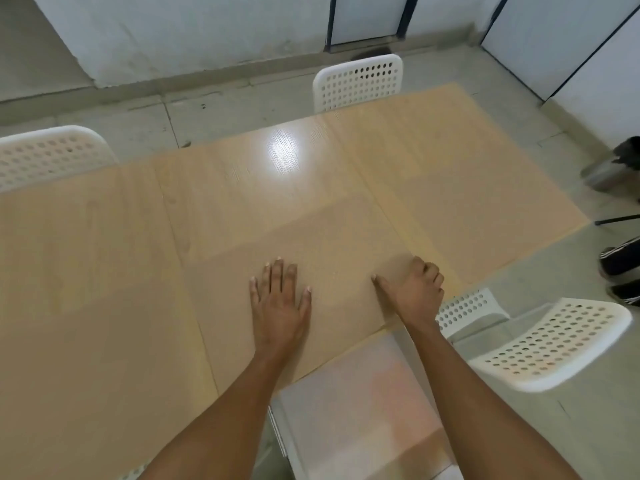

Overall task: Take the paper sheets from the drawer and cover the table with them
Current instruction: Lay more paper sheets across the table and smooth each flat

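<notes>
Tan paper sheets lie across the wooden table [266, 188], whose bare glossy middle shows between them. One sheet [86, 271] covers the left side and another [450, 161] the far right. A third sheet [332, 244] lies at the near edge under my hands. My left hand [278, 303] rests flat on it with fingers spread. My right hand [415, 285] is curled around that sheet's right edge, where the paper looks blurred and slightly lifted. Below my arms the white drawer [363, 410] stands pulled out, showing a pale surface inside.
White perforated chairs stand at the far side [358, 81], the left [45, 154] and the near right [554, 341]. At the right edge are a person's striped leg and shoes [620, 265], a thin black stand leg [616, 220] and a grey bin [606, 171].
</notes>
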